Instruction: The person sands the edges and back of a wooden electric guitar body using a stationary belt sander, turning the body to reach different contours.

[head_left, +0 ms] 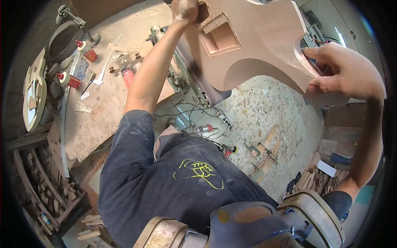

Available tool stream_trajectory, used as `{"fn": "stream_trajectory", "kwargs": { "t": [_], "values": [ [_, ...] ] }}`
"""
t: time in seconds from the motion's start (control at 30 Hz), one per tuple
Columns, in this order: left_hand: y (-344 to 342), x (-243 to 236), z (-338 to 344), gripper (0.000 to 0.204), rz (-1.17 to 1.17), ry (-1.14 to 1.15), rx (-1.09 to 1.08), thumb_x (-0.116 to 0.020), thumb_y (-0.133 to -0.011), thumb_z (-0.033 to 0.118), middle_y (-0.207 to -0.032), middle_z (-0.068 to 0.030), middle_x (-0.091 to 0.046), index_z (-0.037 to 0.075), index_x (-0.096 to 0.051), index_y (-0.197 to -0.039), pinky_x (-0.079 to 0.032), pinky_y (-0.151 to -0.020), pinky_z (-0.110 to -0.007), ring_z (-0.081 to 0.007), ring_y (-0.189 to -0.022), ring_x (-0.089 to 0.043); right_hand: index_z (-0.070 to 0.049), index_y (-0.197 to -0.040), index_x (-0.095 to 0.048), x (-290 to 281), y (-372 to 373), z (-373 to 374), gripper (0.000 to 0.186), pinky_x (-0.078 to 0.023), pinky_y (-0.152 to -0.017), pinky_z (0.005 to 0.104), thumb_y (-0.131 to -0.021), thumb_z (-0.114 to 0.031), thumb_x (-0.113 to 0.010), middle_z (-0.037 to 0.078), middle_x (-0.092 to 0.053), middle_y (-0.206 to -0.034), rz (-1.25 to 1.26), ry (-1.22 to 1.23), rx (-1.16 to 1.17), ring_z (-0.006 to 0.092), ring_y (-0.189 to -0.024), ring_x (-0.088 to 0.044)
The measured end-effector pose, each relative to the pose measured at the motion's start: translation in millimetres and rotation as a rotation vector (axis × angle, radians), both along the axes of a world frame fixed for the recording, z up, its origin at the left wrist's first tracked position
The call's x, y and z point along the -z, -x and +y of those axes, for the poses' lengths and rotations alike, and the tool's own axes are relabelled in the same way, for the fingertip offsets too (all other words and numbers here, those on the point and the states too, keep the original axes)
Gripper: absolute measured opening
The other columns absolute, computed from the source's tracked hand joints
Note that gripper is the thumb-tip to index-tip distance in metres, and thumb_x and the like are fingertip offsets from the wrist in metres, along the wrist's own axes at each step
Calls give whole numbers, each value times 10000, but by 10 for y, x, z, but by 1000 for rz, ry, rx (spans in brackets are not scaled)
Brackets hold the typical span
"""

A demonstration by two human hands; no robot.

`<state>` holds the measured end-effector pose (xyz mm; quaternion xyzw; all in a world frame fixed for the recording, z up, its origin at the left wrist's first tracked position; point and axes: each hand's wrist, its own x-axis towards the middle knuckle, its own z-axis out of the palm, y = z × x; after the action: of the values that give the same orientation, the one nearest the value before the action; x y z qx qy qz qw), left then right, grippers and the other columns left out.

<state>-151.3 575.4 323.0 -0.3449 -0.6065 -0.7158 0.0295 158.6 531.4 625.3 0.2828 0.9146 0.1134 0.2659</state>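
At the right edge, right hand (349,72) pinches guitar body (266,39), which stretches leftward toward left hand (185,10); cannot tell left fingers' state.

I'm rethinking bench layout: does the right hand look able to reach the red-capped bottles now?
Probably not: the right hand grips the guitar body, which with the left forearm lies between it and the bottles.

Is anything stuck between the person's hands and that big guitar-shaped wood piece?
Nothing visible is. The bare right hand grips the guitar-shaped wood piece directly at its curved cutout. The bare left hand is at its far side, partly cut off by the picture's top edge, so its fingers' contact can't be seen.
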Motion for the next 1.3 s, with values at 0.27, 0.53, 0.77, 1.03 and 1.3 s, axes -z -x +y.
{"fn": "stream_trajectory", "kwargs": {
  "t": [0.27,0.53,0.77,1.03,1.3],
  "values": [
    [83,202,135,725,-10,-53,57,-334,-1044,548,-527,-97,-598,46,-658,-633,-461,-537,-408,-223,-517,-609,76,-1284,-624,-141,254,12,866,-536,-838,296,-640,-421,-920,161,-710,-979,163,281,248,188,-959,-686],
    [132,410,94,729,-333,-133,358,-355,-1050,563,-436,-9,-487,77,-591,-561,-323,-345,-324,-137,-346,-439,-28,-1286,-587,-245,191,412,586,-548,-961,371,-844,-363,-774,164,-686,-1131,259,332,-22,222,-1033,-683],
    [61,641,299,678,-241,-311,65,-351,-1054,562,-725,-49,-646,7,-707,-898,-475,-622,-312,-161,-706,-595,-52,-1269,-590,-274,261,601,518,-561,-896,361,-875,-348,-749,147,-681,-1101,312,312,-149,207,-1006,-676],
    [354,945,433,657,-292,202,374,-361,-1056,536,-1022,-186,-657,-33,-614,-1264,-502,-829,-391,-272,-901,-616,-39,-1178,-632,-334,165,537,395,-556,-791,342,-910,-319,-709,120,-677,-978,438,227,-199,182,-893,-671],
    [177,665,108,765,-241,396,116,-247,-1020,607,-1266,-297,-627,7,-684,-1206,-420,-1006,-480,-453,-1169,-578,-26,-1088,-674,-186,477,363,300,-550,-686,323,-946,-291,-670,93,-673,-855,660,123,-419,157,-780,-667]
  ]
}}
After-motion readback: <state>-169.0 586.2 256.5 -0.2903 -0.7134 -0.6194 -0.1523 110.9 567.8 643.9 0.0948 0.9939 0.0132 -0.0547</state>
